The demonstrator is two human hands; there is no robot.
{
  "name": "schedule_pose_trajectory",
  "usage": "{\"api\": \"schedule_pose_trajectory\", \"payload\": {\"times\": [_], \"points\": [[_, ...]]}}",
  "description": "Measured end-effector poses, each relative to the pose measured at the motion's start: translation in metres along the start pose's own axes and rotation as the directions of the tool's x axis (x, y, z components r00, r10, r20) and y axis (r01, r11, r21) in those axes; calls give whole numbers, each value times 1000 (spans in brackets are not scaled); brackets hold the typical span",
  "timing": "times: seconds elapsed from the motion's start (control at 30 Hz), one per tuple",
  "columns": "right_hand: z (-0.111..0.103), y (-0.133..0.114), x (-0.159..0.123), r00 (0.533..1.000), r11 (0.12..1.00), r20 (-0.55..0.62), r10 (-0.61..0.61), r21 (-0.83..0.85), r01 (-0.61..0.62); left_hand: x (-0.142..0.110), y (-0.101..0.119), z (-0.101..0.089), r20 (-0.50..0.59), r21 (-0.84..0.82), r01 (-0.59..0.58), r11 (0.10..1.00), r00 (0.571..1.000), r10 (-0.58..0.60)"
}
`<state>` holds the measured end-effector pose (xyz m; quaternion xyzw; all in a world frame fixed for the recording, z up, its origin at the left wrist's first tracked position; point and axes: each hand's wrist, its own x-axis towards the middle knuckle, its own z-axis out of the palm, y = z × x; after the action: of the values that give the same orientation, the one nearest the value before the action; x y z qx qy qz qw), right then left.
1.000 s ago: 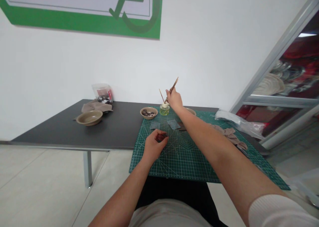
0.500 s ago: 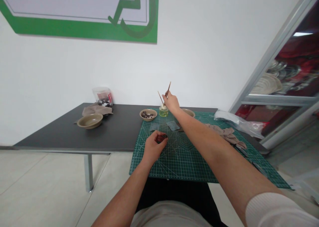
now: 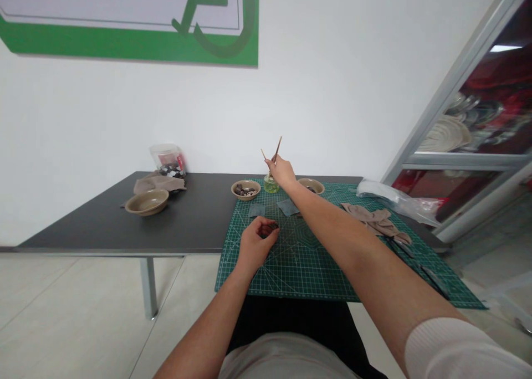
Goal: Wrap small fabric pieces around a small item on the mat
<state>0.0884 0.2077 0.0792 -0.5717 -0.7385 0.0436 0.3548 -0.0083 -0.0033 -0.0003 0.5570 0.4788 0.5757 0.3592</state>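
On the green gridded plastic cutting mat [image 3: 299, 273], a small dark piece [image 3: 269, 230] is pinched in the curled left hand [image 3: 254, 241]. At twelve o'clock, a thin wooden stick [image 3: 276, 150] is gripped by the nearly closed right hand [image 3: 282, 172], just above a small round glass jar [image 3: 271, 185].

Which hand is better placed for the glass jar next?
Probably right: the right hand is at the glass jar, gripping a wooden stick; the left hand sits lower, closed around a small dark piece.
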Motion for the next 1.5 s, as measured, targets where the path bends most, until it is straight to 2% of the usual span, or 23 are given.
{"api": "schedule_pose_trajectory", "payload": {"times": [0.13, 0.4, 0.67, 0.83, 1.0, 1.13, 1.27, 1.37, 1.5], "points": [[-2, 5, 3, 996, 998, -79, 32, 59, -27, 0, 2, 0, -1, -24, 11, 1000, 1000, -11], [-2, 12, 5, 997, 999, -63, 46, 21, -45, 0, -6, 0, -12, -49, -3, 999, 1000, 2], [-4, 10, 8, 995, 997, -51, 81, -6, -81, 0, -3, 0, 2, -35, -3, 999, 1000, 3], [-6, 9, 10, 993, 992, 2, 120, -33, -120, 0, -5, 0, 7, 2, -10, 1000, 1000, 10], [-2, 6, 8, 990, 990, 88, 106, -102, -97, 0, -7, 0, 12, 27, -18, 999, 1000, 18], [1, 8, 4, 983, 986, 67, 169, -23, -168, 0, -6, 0, 8, 13, -28, 1000, 1000, 28], [-2, 12, 3, 990, 987, -24, 136, 85, -134, 1, -7, -1, 16, 16, -15, 1000, 1000, 15], [-5, 13, 5, 993, 988, -6, 122, 99, -121, 1, -9, -1, 17, 11, -23, 1000, 1000, 22], [-11, 12, 5, 986, 973, 24, 167, 157, -169, 3, -10, -1, -1, 14, -23, 1000, 1000, 23]]}}
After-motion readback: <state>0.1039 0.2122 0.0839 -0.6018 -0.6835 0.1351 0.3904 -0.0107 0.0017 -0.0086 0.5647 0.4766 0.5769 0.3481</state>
